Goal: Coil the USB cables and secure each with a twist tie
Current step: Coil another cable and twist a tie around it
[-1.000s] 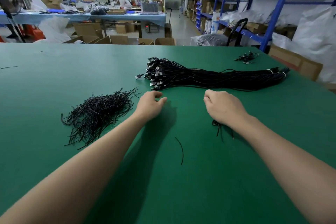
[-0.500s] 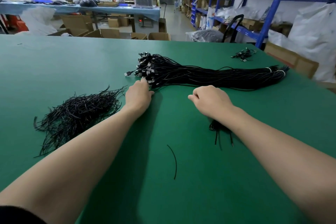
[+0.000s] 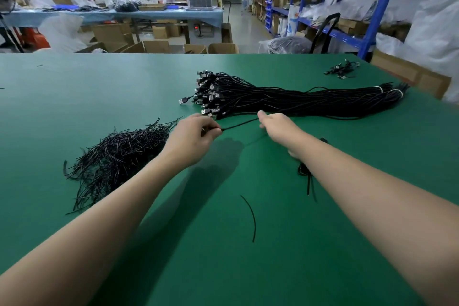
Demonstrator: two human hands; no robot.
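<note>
A: Where do we have the cable?

B: Mid-frame. Our left hand (image 3: 192,135) pinches one end of a single cable (image 3: 239,125), fingers curled tight on it. The black line runs straight up and right to our right hand (image 3: 278,129), whose fingers curl round it (the fingertips themselves are hidden behind the hand).

A: And what crowds us?

B: Just above both hands lies the big bundle of USB cables (image 3: 298,100), plugs fanned toward the centre and the far end banded in white near the right edge of the green table (image 3: 74,87). Our cable passes close along the bundle's near side. Left of our left hand sits the heap of twist ties (image 3: 116,159), its tips near our wrist. Lower centre, one loose twist tie (image 3: 250,216) curves alone. Our right forearm covers part of a small coiled cable (image 3: 304,171). A few stray cables (image 3: 342,71) lie upper right, well apart, with blue shelving (image 3: 380,7) behind.
</note>
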